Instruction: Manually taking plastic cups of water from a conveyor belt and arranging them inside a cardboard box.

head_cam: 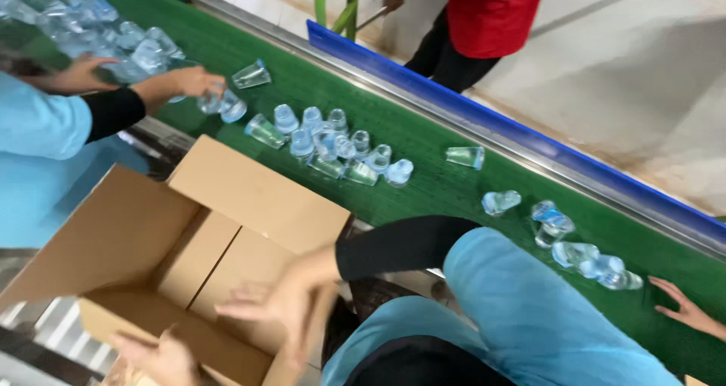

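Observation:
An open brown cardboard box (249,197) stands at the lower left with its flaps spread and nothing visible inside. My right hand (280,303), in a black undersleeve and light blue sleeve, reaches over the box's near right corner with its fingers spread, blurred. My left hand (162,356) lies against the box's near wall at the bottom edge, and its grip is too blurred to read. Several clear plastic cups (325,144) lie tipped over on the green conveyor belt (423,182) beyond the box.
A co-worker in light blue at the left has a hand (185,80) among the cups. Another person's hand (688,310) rests on the belt at right, near more cups (597,265). A person in red (491,8) stands beyond the belt's blue rail (484,121).

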